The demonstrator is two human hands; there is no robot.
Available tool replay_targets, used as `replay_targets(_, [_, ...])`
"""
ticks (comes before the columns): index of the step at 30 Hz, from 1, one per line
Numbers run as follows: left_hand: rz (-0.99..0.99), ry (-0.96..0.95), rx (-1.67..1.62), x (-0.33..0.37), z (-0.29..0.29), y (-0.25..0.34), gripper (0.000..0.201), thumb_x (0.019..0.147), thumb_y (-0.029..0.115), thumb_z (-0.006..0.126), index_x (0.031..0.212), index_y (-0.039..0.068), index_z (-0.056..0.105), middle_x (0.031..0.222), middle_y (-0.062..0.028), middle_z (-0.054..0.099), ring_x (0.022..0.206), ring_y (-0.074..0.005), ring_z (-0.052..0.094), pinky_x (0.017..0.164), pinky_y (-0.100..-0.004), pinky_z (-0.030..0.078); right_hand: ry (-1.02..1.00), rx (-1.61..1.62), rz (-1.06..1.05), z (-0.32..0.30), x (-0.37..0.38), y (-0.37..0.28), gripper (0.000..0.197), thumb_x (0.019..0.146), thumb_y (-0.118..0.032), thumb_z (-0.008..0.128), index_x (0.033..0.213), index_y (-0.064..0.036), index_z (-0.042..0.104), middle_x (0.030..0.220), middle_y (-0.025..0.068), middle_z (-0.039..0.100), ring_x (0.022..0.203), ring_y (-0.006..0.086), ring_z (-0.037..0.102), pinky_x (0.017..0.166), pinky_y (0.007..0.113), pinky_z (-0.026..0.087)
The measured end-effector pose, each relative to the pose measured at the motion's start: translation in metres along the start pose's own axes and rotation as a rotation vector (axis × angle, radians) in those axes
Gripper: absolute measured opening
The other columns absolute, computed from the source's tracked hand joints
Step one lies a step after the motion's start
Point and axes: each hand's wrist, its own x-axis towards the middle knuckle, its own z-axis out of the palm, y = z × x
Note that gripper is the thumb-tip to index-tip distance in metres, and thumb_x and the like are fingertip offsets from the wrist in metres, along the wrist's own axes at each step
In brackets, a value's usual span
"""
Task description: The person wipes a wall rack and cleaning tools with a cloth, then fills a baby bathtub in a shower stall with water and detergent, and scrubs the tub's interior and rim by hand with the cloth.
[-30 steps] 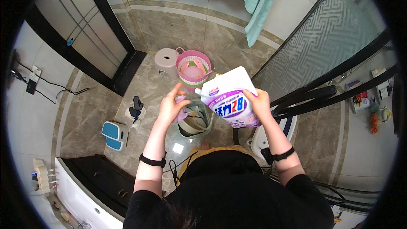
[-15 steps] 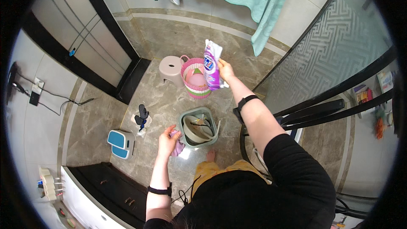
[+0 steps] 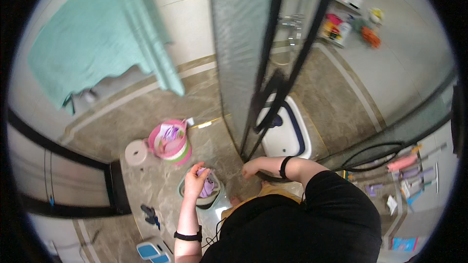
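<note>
My left hand [image 3: 196, 182] is closed on a lilac cloth [image 3: 208, 186], which hangs over the grey-green basin [image 3: 181, 188] on the floor. My hand and the cloth cover much of what lies in the basin. To the right, my right hand [image 3: 250, 167] hangs near the lower end of the shower door [image 3: 233, 92]. Nothing shows in it, but its fingers are smeared by motion. A purple-and-white soft pack [image 3: 170, 132] lies in the pink, white and green basket [image 3: 181, 155], beyond the basin and to the left.
A pale round stool [image 3: 136, 152] stands left of the basket. Dark slippers [image 3: 150, 216] and a blue-topped step stool [image 3: 154, 250] are at the lower left. A white tub [image 3: 302, 134] sits behind the shower door. A turquoise towel [image 3: 105, 34] hangs on the wall.
My view has swung right. The soft pack has left my right hand and is in the basket. My right hand has come back toward my body; my left brought the cloth over the basin.
</note>
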Motion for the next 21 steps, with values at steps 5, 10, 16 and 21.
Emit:
replay_targets(5, [0.223, -0.223, 0.131, 0.024, 0.072, 0.109, 0.039, 0.078, 0.019, 0.070, 0.113, 0.004, 0.059, 0.091, -0.0118, 0.066, 0.083, -0.0149, 0.061, 0.075, -0.0278, 0.047, 0.445, 0.494, 0.573, -0.023, -0.141, 0.137, 0.031, 0.085, -0.028, 0.051, 0.093, -0.0008, 0.064, 0.090, 0.0146, 0.064, 0.077, 0.0313, 0.059, 0.067, 0.043, 0.046])
replay_targets(10, [0.373, -0.373, 0.189, 0.039, 0.160, 0.176, 0.047, 0.077, 0.020, 0.070, 0.120, 0.008, 0.055, 0.090, -0.0110, 0.065, 0.081, -0.0163, 0.062, 0.074, -0.0287, 0.048, 1.265, 0.051, 0.645, -0.114, -0.253, 0.242, 0.028, 0.082, -0.026, 0.052, 0.090, -0.0015, 0.062, 0.094, 0.0216, 0.063, 0.087, 0.0376, 0.060, 0.075, 0.044, 0.047])
replay_targets(16, [0.402, -0.379, 0.222, 0.053, 0.218, 0.218, 0.070, 0.077, 0.013, 0.069, 0.137, 0.007, 0.033, 0.089, -0.0069, 0.063, 0.078, -0.0145, 0.059, 0.073, -0.0268, 0.046, 1.543, 0.371, 0.566, -0.265, -0.343, 0.270, 0.053, 0.083, -0.026, 0.057, 0.124, 0.0048, 0.045, 0.121, 0.0247, 0.052, 0.115, 0.0341, 0.050, 0.095, 0.037, 0.040])
replay_targets(21, [0.327, -0.202, 0.300, 0.056, 0.231, 0.228, 0.070, 0.076, 0.013, 0.068, 0.137, 0.007, 0.032, 0.093, -0.0085, 0.066, 0.083, -0.0211, 0.063, 0.074, -0.0307, 0.048, 1.603, 0.370, 0.579, -0.358, -0.355, 0.283, 0.054, 0.080, -0.023, 0.056, 0.123, 0.0057, 0.043, 0.120, 0.0284, 0.050, 0.113, 0.0394, 0.049, 0.095, 0.041, 0.040])
